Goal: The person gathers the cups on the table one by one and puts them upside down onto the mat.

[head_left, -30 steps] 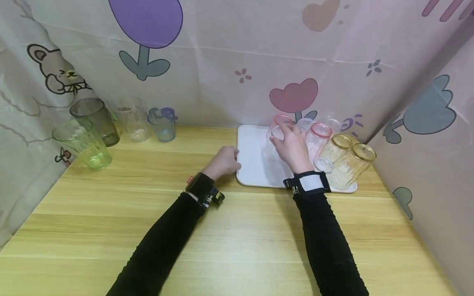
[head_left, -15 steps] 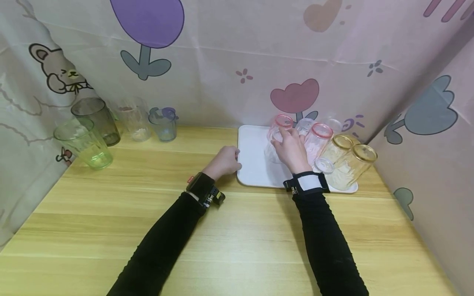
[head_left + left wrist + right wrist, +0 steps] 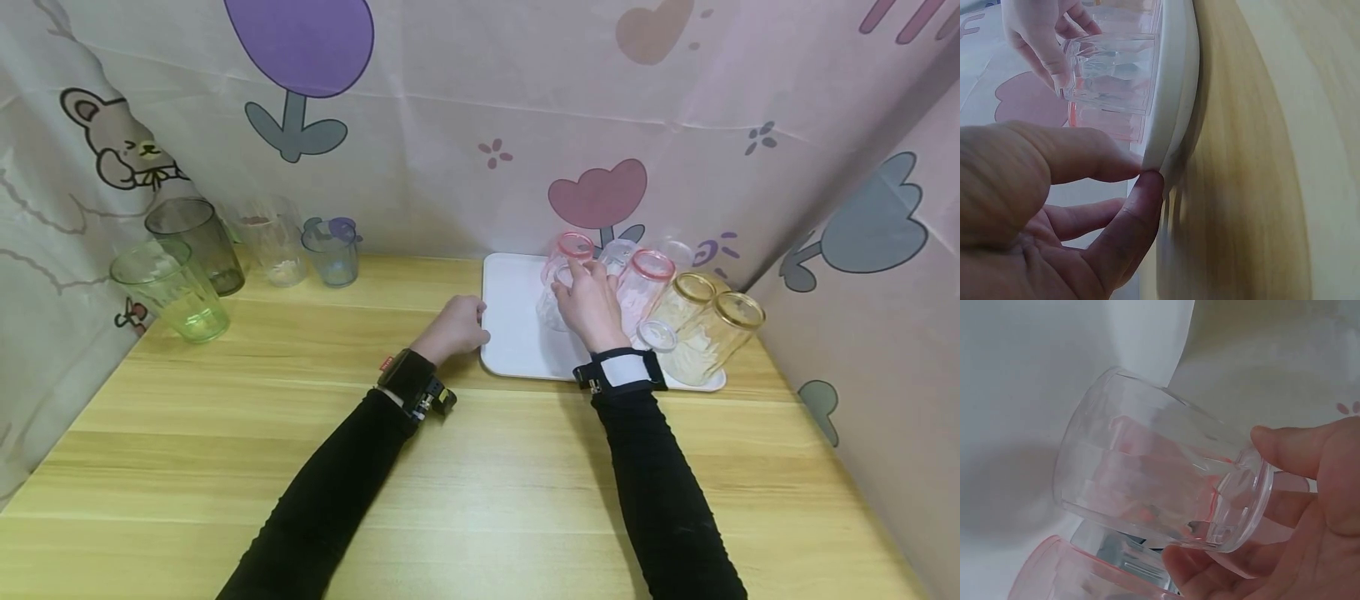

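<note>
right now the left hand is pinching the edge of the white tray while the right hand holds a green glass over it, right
Not quite: the glass in the right hand is clear with a pink tint, not green, as the right wrist view shows. The green glass stands far left on the table. The left hand does pinch the white tray edge.

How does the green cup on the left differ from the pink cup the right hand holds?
The green cup stands upright on the table, mouth up, untouched; the pink cup is inverted over the white tray, gripped by the right hand. Green tint versus pale pink. Both are transparent, faceted tumblers.
</note>
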Demonstrator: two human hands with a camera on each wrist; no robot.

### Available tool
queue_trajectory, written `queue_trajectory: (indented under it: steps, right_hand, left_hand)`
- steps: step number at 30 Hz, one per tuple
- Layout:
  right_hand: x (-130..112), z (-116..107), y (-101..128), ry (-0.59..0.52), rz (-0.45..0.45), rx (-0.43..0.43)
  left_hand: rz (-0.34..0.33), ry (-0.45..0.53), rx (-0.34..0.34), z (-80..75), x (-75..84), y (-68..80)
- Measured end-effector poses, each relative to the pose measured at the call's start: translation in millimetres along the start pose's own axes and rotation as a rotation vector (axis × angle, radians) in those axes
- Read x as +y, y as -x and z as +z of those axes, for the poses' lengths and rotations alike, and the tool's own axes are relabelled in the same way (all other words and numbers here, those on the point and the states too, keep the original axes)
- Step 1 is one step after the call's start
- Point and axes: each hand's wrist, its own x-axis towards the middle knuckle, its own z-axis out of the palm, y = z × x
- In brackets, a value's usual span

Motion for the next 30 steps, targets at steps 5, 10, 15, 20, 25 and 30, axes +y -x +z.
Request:
queue_trajectory:
  steps: [5,10,15,20,25,30]
  right_hand:
    - [-4,-4,1,-0.016,-0.033,0.059]
    - [-13,-13,6,-0.077,-0.118,0.175]
    - [-27,-21,15,-0.150,-0.209,0.269]
    - [-42,-23,24,-0.200,-0.313,0.287]
    - [-51,-21,34,-0.198,-0.430,0.211]
    - [-58,-17,43,-0.148,-0.476,0.054]
  left_hand:
    - [0.001,-0.002,0.000,-1.3,-0.8,0.8]
    - [-0.020,0.083,0.029,-7.8,-0.5,2.8]
    - [0.016,0.204,0.125,-21.7,-0.5,4.1]
    - [0.065,0.274,0.267,-39.5,-1.4,9.7]
    - [0.124,0.285,0.465,-54.7,-1.4,16.6]
    - [0.200,0.256,0.685,-69.0,-8.0,22.8]
